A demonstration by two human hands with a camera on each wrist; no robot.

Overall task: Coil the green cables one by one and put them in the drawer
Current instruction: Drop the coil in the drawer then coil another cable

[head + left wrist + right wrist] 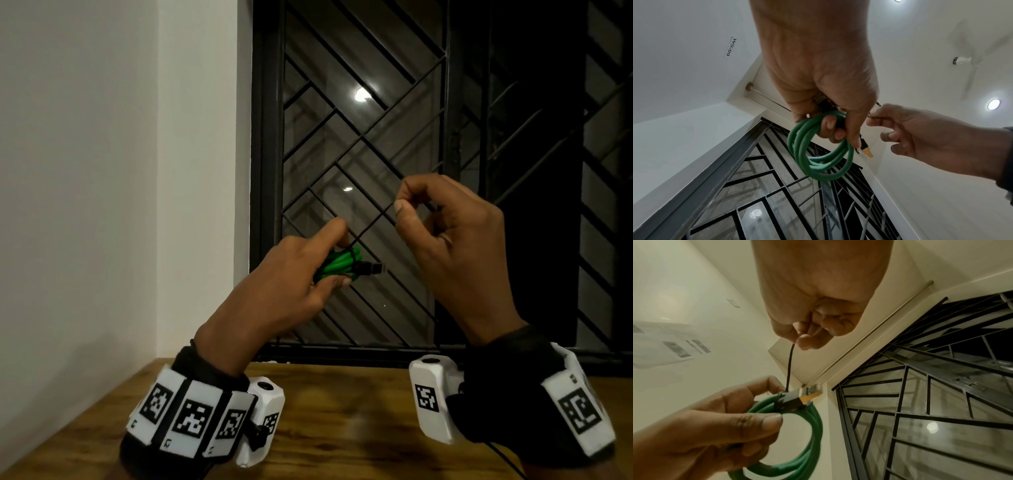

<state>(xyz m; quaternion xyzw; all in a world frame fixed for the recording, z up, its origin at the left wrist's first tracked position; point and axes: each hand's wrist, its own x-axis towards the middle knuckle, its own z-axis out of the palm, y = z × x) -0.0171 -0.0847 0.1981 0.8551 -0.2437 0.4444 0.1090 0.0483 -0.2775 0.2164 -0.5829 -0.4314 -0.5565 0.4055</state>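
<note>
My left hand (308,274) grips a coiled green cable (337,267) in the air above the wooden table; its loops hang below the fingers (818,155) (805,431). A black plug with a metal tip (371,268) (807,396) sticks out of the bundle. A thin black tie (373,222) (789,366) runs from the bundle up to my right hand (445,233), which pinches its end between thumb and forefinger (807,337). The tie looks taut. No drawer is in view.
A wooden table (342,411) lies below both wrists. Behind the hands is a dark window with a black metal grille (428,137). A white wall (102,171) closes the left side.
</note>
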